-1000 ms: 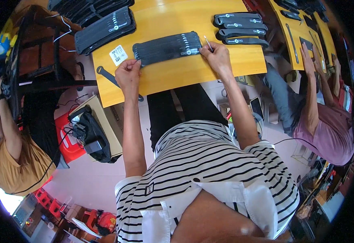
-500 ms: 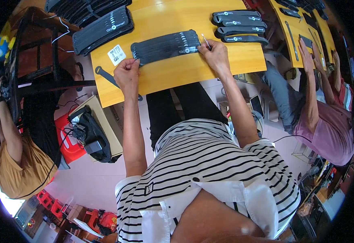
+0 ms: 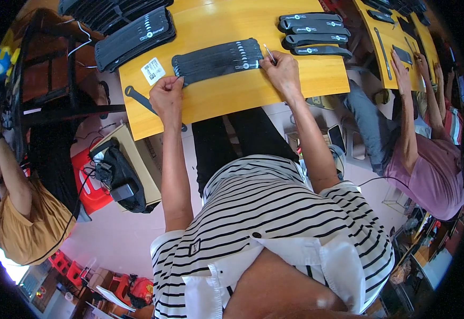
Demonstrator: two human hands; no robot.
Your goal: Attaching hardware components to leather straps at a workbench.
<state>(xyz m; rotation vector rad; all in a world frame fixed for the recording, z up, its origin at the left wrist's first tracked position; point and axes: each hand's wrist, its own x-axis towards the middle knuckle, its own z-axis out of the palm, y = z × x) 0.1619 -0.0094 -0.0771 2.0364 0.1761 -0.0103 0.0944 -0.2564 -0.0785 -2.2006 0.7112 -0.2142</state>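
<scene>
At the far left of the yellow table sat a thick stack of black straps, with a loose strap below it running partly behind the forearm and a white label just beside. The left hand was pinched at the near left corner of a flat bundle of black straps, which lay in the middle, close to the table's near edge. The right hand grasped a slim tool, its tip jutting up past the fingers, while its fingertips met the bundle's right end; how firmly they pressed could not be told. Farther right lay a row of folded straps. The step in hand looked like steadying and evening the bundle from both ends; the next move seemed to call for a light, level grip with the tool tip kept clear.
</scene>
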